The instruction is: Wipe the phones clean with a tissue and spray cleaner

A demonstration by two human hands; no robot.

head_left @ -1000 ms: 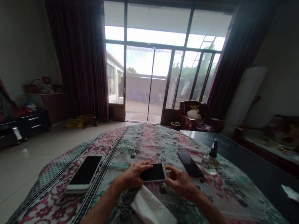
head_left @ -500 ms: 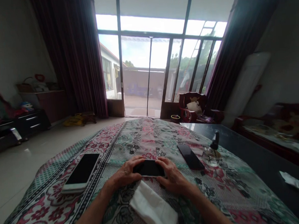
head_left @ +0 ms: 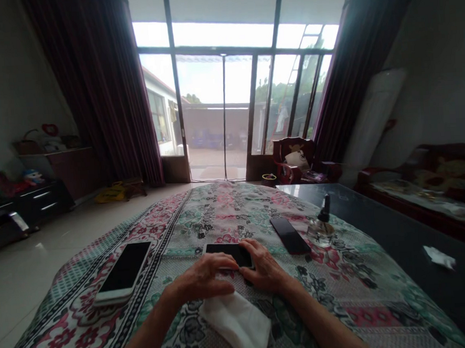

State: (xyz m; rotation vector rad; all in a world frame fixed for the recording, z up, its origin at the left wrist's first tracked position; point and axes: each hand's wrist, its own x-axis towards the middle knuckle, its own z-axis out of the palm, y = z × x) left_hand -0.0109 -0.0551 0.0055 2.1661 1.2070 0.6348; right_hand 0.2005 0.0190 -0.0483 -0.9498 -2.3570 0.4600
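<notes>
A white-edged phone (head_left: 225,251) with a dark screen lies on the floral tablecloth (head_left: 235,210) in front of me. My right hand (head_left: 264,266) rests on its right end, fingers curled over it. My left hand (head_left: 203,281) hovers at the phone's near edge, fingertips touching it, just above a folded white cloth (head_left: 237,323). A larger white phone (head_left: 122,272) lies to the left. A black phone (head_left: 289,234) lies to the right.
A small glass bottle with a dark pump top (head_left: 321,226) stands right of the black phone. The dark bare table (head_left: 398,248) carries a scrap of white paper (head_left: 438,257). Beyond are glass doors, curtains, a wooden chair and a sofa.
The middle phone has been set down flatter and a little farther from me. My left hand slid off its left end toward the white cloth; my right hand stays on its right end.
</notes>
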